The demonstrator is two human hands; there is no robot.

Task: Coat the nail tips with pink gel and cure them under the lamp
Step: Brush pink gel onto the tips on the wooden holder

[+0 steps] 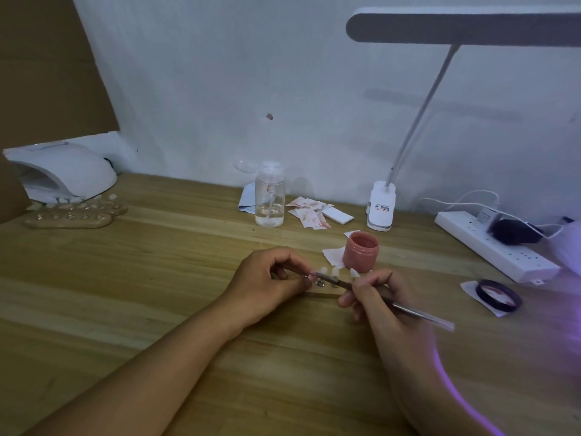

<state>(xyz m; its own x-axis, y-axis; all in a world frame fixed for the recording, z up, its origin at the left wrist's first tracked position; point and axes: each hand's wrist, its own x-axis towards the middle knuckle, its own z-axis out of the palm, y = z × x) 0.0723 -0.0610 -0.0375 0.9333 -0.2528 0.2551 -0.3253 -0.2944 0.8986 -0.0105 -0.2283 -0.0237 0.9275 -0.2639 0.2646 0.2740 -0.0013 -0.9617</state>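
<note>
Just in front of the pink gel jar [361, 251], toward the person: a row of nail tips [334, 272] standing on a wooden strip [320, 295] that lies on the table [157, 278]. Left hand [267, 284], left of the jar: fingers curled, thumb and forefinger pinching the leftmost tip or its peg (too small to tell which). Judged purpose: steady it against the stroke. Right hand [377, 297], in front of the jar: pen grip on the brush [412, 309], fingers curled round the shaft, bristle end reaching the pinched tip. Jar open and just behind the strip, likely so reloading is a short reach; its dark lid [498, 298] lies well right of the jar on a paper scrap. Curing lamp [63, 177] far left of the jar, mouth facing the table; more strips of tips [75, 215] lie just before it, placed handy for curing, I judge. Step in hand, as judged: coating; curing of this strip not yet done
</note>
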